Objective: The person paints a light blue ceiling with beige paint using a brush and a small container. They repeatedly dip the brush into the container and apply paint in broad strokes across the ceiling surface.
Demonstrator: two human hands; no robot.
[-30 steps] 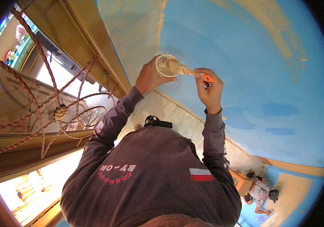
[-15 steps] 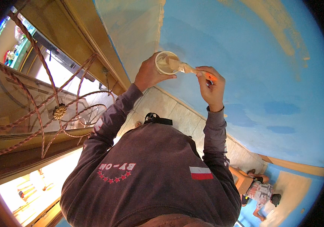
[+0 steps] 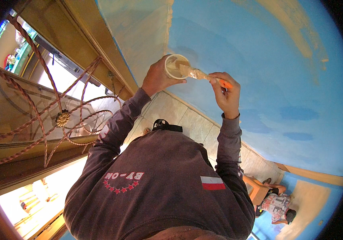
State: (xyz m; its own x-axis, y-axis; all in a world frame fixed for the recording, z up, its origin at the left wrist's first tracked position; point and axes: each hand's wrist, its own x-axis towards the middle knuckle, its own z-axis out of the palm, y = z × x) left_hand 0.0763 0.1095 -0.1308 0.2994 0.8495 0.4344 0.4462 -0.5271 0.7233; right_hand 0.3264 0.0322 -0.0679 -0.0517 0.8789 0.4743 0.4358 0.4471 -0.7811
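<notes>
Watching from here, I see my right hand (image 3: 226, 96) pinching the paintbrush (image 3: 197, 74) by its orange handle (image 3: 226, 84), bristles (image 3: 184, 69) across the cup's (image 3: 166, 67) mouth. My left hand (image 3: 156, 78) grips that cup, beige liquid (image 3: 172, 65) inside.

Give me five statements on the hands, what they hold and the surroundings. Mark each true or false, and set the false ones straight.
1. The left hand holds a round, pale, open-topped cup. True.
2. The right hand grips a tan-smeared brush with an orange handle. True.
3. The brush's head is far from the cup. False: it lies over the cup's opening.
4. The large wall to the right is plain green. False: it is blue, with a curved tan band near the top.
5. Another person in a patterned shirt appears at the lower right. True.
</notes>
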